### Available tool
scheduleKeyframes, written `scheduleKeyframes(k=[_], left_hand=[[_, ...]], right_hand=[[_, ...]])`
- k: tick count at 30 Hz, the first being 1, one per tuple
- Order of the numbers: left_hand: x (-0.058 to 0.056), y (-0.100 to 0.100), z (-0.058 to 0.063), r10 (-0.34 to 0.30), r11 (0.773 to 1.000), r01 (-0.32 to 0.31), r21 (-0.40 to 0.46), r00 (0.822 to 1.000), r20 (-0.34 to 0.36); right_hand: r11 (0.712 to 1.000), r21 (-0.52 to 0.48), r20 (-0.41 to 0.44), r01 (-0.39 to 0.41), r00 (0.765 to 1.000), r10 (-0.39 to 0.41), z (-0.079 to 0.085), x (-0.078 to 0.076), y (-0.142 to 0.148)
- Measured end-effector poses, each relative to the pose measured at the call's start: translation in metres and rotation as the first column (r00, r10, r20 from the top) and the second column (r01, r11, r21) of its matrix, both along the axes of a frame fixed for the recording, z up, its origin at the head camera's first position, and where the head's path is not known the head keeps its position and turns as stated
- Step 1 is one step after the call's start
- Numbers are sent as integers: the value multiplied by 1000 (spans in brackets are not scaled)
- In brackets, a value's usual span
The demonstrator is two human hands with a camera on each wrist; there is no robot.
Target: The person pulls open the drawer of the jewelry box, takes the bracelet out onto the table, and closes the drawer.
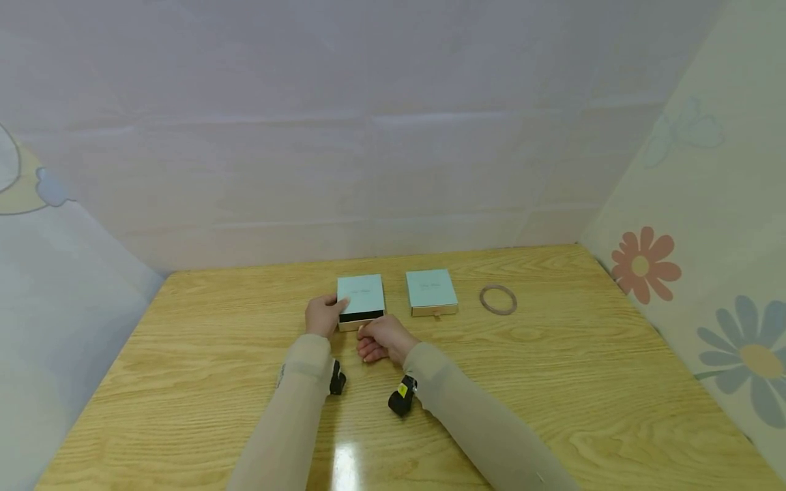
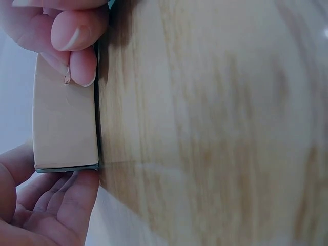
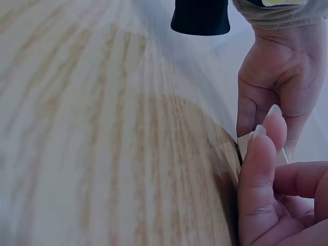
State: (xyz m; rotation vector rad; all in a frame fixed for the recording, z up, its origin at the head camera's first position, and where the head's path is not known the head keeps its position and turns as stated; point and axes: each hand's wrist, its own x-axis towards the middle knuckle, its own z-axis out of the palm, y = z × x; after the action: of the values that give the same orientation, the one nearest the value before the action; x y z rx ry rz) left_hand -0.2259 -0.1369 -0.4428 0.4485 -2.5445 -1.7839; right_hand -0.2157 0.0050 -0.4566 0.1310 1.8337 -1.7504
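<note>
A pale blue drawer-style gift box (image 1: pixel 361 294) lies flat on the table, its drawer (image 1: pixel 361 325) pulled partly out toward me so a dark strip of the inside shows. My left hand (image 1: pixel 322 316) grips the box's left side, thumb on the lid and fingers along the edge. At the drawer's front, my right hand (image 1: pixel 385 339) pinches a small pull tab (image 2: pixel 67 79), mostly hidden by the fingertips. In the left wrist view the drawer's cream front (image 2: pixel 65 123) stands between both hands. The right wrist view shows the right hand (image 3: pixel 264 189) close to the tabletop.
A second pale blue box (image 1: pixel 431 289), with a small tab at its front, lies to the right. Farther right is a pinkish ring (image 1: pixel 498 300), flat on the wooden table (image 1: pixel 552 395). A pale cloth backdrop (image 1: pixel 368 170) rises behind the table's back edge.
</note>
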Motion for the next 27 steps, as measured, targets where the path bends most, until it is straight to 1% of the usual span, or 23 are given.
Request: scheduleKeyframes(k=[11, 15, 19, 27], left_hand=[[-3, 0, -3, 3, 1000, -3, -3, 1000, 17], [-2, 1, -1, -2, 1000, 3, -19, 1000, 6], [-2, 1, -1, -4, 1000, 4, -26, 1000, 9], [-2, 0, 0, 0, 1000, 1, -31, 1000, 9]], right_hand=[[1000, 0, 5, 11, 1000, -11, 0, -3, -1], [1000, -2, -1, 0, 1000, 0, 0, -3, 0], [1000, -2, -4, -7, 1000, 7, 0, -4, 0], [1000, 3, 2, 1, 1000, -1, -3, -7, -1]])
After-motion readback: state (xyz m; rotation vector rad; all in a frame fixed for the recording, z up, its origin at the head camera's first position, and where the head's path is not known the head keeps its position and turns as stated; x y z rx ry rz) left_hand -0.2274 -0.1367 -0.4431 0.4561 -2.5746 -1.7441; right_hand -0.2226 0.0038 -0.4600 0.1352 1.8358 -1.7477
